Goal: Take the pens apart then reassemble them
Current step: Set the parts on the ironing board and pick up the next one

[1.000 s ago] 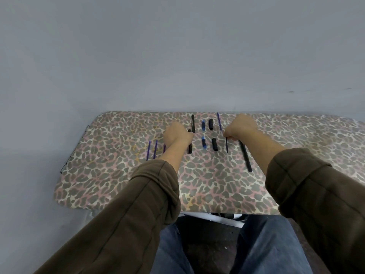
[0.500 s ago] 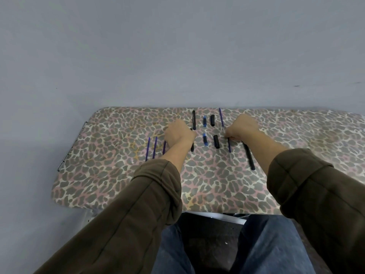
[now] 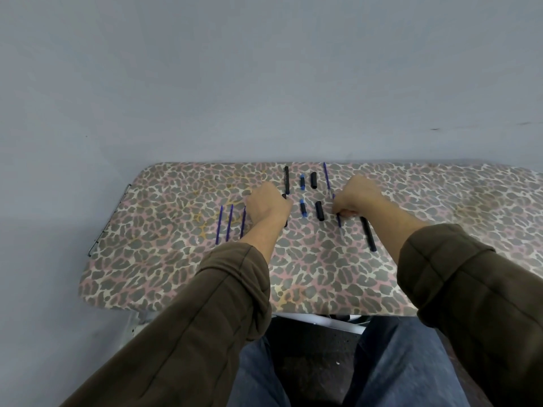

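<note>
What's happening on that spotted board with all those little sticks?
A person has pens in pieces, laid in rows on the leopard-print board. The right hand pinches a blue refill beside a long black barrel; the left hand rests curled over a second black barrel. Three more refills lie at its left.

No text, label, brand, number or sign can be read. The black pen barrels (image 3: 286,179), the blue refills (image 3: 229,224) and the leopard-print cover (image 3: 176,201) show no marking that is legible at this size.
</note>
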Tool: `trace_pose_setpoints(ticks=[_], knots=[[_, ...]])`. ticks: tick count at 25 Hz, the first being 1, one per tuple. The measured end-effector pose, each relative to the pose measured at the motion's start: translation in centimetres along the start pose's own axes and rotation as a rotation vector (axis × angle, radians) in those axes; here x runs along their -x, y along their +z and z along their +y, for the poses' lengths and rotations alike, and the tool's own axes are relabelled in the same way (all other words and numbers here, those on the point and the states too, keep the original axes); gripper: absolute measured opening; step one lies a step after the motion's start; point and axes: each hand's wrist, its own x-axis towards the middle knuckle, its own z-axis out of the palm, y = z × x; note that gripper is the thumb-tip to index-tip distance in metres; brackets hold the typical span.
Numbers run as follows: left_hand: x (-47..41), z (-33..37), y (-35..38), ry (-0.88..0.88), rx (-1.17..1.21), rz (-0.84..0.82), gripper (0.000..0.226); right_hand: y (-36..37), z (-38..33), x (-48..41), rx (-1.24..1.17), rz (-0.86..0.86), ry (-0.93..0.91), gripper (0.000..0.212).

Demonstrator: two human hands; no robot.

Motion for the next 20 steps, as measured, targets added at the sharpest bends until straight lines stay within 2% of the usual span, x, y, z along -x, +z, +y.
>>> trace_pose_setpoints(ticks=[2, 5, 9, 13, 17, 20], knots=[[0.2, 0.0, 0.0, -0.003, 0.000, 0.002, 0.025, 0.1, 0.1, 0.0, -0.017, -0.001, -0.001, 0.015], [0.3, 0.1, 0.1, -0.008, -0.010, 0.004, 0.025, 0.0, 0.3, 0.1, -0.024, 0.009, -0.007, 0.008], [0.4, 0.2, 0.3, -0.016, -0.022, 0.005, 0.027, 0.1, 0.4, 0.1, -0.030, 0.024, -0.015, 0.019], [0.6, 0.2, 0.3, -0.024, -0.016, -0.002, 0.028, -0.3, 0.7, 0.0, -0.081, -0.003, -0.022, 0.016], [0.5, 0.2, 0.0, -0.018, -0.002, -0.023, 0.033, -1.6, 1.5, -0.2, -0.106, 0.076, -0.010, 0.023], [0.5, 0.1, -0.4, -0.016, 0.004, -0.014, 0.040, -2.5, 2.8, -0.1, -0.076, 0.130, 0.002, 0.015]])
